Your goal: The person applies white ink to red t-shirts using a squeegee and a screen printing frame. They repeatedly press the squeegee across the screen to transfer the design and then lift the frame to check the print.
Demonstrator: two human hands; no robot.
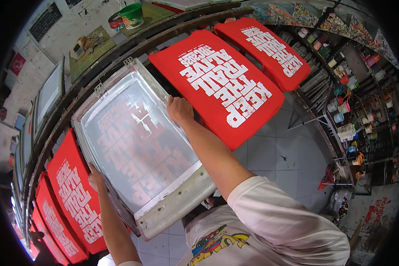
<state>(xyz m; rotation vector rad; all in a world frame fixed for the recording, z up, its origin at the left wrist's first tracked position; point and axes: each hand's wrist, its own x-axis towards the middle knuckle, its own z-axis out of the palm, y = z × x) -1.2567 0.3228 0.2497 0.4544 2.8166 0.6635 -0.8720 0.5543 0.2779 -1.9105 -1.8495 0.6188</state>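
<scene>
A screen printing frame (139, 146) with a pale mesh lies in front of me, and white block lettering on red shows faintly through it. My right hand (180, 110) is closed around the frame's right edge. On the opposite side, my left hand (96, 178) grips the left edge; some of its fingers are hidden behind the frame. Metal hinge clamps (128, 62) sit at the frame's far end. Right of the frame, a red shirt (195, 48) with a white print is stretched on a board. Another printed red shirt (71, 168) lies to the left.
More printed red shirts (292, 82) continue along the dark rail (150, 42) on both sides. A green bucket (132, 17) stands beyond it. Shelves with paint pots (343, 106) line the right. Other screens (48, 95) lean at the far left. Grey floor tiles (270, 153) show below.
</scene>
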